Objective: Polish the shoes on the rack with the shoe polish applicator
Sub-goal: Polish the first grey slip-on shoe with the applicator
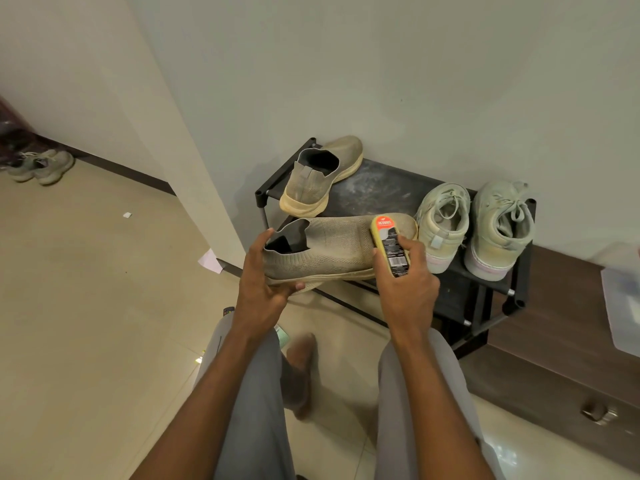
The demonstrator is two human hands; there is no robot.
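The person sits facing a black shoe rack (381, 188) set against the wall and holds a tan slip-on shoe (329, 247) out in front of it, clear of the shelf, likely so its side can be reached freely. The left hand (266, 289) grips the heel end, thumb hooked over the collar and fingers curled under the sole, which keeps the shoe level and steady with its side turned up toward the worker. The right hand (405, 285) wraps around a shoe polish applicator (389, 247), fingers closed on its body, with the sponge face laid against the shoe's upper near the toe, seemingly mid-stroke. The matching slip-on (322, 178) rests on the rack's top shelf at the left, heel outward, and a pair of pale lace-up sneakers (474, 226) stands at the right, both apparently awaiting their turn. Another pair of shoes (41, 166) sits on the floor far off to the left.
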